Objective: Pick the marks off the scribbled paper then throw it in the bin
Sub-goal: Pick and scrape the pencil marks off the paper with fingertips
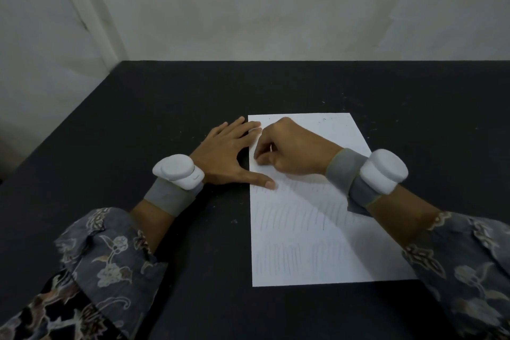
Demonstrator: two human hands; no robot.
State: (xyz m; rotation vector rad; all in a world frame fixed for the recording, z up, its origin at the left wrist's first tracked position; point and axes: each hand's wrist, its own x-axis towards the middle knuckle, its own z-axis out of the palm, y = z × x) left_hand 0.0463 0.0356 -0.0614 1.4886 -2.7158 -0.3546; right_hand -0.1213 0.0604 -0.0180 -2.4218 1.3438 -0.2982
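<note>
White paper (317, 215) flat on the black table (165, 119) — thin, floppy, tears easily; my left hand (223, 154) presses its left edge flat-fingered, right hand (287, 146) curled, pinching something I can't make out — grab a corner later.

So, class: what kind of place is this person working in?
Probably a plain indoor work corner: a black table pushed against bare, stained white walls, holding only a pencil-scribbled sheet of paper.

Both hands low and close together

Left hand (225, 153) lies flat, fingers spread; right hand (287, 150) has fingers curled under, knuckles up.
</note>
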